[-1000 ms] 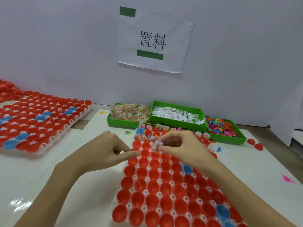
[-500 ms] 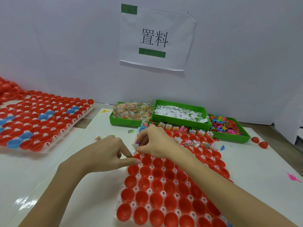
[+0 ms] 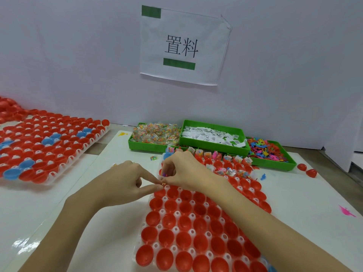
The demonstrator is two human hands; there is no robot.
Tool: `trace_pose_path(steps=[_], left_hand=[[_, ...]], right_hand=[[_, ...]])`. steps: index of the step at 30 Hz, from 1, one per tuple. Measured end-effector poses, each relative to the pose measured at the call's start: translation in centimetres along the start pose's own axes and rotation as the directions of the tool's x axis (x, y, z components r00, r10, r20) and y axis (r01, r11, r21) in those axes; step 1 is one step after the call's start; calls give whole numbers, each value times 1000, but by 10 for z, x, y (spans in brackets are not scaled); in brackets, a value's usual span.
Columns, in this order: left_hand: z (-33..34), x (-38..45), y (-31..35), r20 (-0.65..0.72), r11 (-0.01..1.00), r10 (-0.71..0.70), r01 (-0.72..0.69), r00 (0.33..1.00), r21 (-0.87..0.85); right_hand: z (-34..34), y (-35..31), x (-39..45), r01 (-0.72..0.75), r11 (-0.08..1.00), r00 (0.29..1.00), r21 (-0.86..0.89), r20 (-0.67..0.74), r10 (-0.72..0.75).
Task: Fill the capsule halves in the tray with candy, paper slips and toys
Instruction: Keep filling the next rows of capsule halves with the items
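Note:
A white tray point(image 3: 141, 228) of red capsule halves point(image 3: 183, 222) lies in front of me. Its far rows point(image 3: 225, 169) hold candy, paper slips and toys; the near rows show bare red cups. My right hand point(image 3: 184, 169) is over the tray's far left corner, fingers curled, pinching small pieces, one purple and one orange. What else it holds is hidden. My left hand point(image 3: 125, 179) is beside the tray, thumb and forefinger pinching its left edge right next to the right fingertips.
Three green bins stand at the back: candy packets point(image 3: 155, 134), paper slips point(image 3: 212, 134), coloured toys point(image 3: 269, 150). A second tray of red and blue halves point(image 3: 49, 146) lies at left. Loose red halves point(image 3: 307, 169), a pink toy point(image 3: 346, 211) and a candy packet point(image 3: 153, 158) lie on the table.
My right hand moved left along the far rows to the tray's left corner. The left hand stayed at the tray's edge.

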State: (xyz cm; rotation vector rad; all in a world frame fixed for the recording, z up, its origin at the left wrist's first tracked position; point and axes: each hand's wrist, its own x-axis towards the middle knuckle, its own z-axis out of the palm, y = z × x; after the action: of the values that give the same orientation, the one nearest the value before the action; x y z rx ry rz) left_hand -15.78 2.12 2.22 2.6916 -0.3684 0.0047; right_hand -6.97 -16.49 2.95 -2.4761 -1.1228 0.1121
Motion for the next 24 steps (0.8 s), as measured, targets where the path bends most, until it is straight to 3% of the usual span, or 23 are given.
trace_pose_path(steps=[9,12,16,24], left_hand=[[11,5,-7,55,997,-46,43,997,58],[9,7,-9,8,997,-26,26,1000,75],[2,7,-11,-176,999,43,-44,983,2],[8,8,-13,-76,998,35,-31,997,62]], right_hand=[[-21,2,6,-55,996,978,73,206,39],[-18,-3,10,-66,996,980,52,192,55],[-17,-7,15,-40,999,985,-16,166,42],[-9,0,8,-70,994,998,89,10,69]])
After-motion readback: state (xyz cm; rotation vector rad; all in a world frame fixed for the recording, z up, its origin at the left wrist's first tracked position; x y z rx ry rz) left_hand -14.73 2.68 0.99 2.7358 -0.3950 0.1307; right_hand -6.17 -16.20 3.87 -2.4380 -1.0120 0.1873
